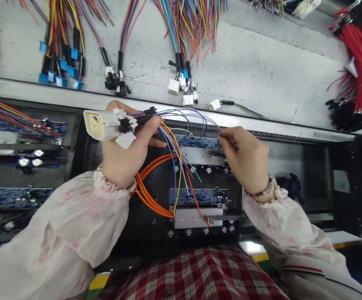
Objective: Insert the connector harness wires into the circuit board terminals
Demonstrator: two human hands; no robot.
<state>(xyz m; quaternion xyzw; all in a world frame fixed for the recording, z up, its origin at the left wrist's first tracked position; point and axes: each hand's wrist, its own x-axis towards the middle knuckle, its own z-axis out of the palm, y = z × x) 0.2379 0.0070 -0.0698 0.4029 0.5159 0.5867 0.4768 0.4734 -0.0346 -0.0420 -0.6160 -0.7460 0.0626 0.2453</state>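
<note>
My left hand (126, 154) is closed around a wiring harness. A large white connector (98, 125) with yellow inside sticks out to its left, along with smaller white and black plugs (126, 124). From the grip, loose coloured wires (181, 160) hang down over the circuit boards. My right hand (243, 154) pinches the ends of a few thin wires (196, 112) of the same harness, drawn out to the right; the exact tips are hidden by the fingers. Below lies a blue circuit board (199, 196) beside a silver metal block (198, 218).
Thick orange cables (149, 198) curve through the black tray. On the grey ledge behind lie wire bundles with blue connectors (60, 75), white connectors (181, 89) and one separate harness (215, 104). Red cable bundles (360, 62) hang at the right. More boards (15, 198) sit at the left.
</note>
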